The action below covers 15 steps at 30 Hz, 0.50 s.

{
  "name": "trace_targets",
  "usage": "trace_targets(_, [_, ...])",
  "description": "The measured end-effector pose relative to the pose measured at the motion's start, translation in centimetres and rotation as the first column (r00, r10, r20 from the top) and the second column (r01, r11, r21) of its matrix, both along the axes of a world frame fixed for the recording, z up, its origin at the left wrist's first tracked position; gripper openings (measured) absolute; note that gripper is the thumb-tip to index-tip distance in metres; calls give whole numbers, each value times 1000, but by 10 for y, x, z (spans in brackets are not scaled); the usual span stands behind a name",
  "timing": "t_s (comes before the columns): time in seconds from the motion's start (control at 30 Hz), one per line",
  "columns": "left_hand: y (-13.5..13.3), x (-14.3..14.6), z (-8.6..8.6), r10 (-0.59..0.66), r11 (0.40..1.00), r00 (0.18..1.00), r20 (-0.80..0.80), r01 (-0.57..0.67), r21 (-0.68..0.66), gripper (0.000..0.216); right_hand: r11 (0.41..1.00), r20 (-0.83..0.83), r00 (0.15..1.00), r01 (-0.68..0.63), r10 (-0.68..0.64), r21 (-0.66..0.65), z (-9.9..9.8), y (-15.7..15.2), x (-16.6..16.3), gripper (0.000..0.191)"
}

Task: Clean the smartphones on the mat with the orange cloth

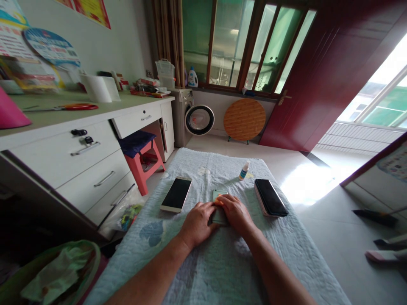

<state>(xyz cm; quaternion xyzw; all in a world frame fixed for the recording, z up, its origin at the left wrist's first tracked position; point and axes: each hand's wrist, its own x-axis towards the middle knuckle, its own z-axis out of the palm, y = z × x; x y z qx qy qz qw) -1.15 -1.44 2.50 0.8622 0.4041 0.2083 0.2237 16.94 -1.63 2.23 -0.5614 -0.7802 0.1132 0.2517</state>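
Note:
A pale green-grey smartphone [220, 217] lies on the cloth-covered table between my hands. My left hand [197, 223] grips its left edge, with the thumb at the near end and the fingers towards the far end. In my right hand [238, 214] is a small orange cloth [218, 201], pressed onto the phone's upper part. The fingers cover much of the cloth. To the left lies a gold-framed phone [177, 195] with a dark screen. At the right is a black phone [271, 197] on top of a pinkish item. A small spray bottle [244, 171] stands beyond my right hand.
A light blue quilted cloth [203, 271] covers the table. Left of it are a white desk [76, 169], a red stool [144, 163] with a dark cover, and a lined bin [92, 271]. A washing machine [181, 114] with its door open stands behind, near a round wooden tabletop [244, 119].

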Motion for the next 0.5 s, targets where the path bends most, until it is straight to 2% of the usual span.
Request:
trace_targets(0.23, [0,0,2,-6,1000,1000,-1,6,-8,47,1000,-49,999,-9,10,8,0,-2,1,28])
trace_targets(0.5, [1,0,-1,1,1000,1000,-5,-1,-6,49,997,-51,997,59,-61,-43,2,-5,0,29])
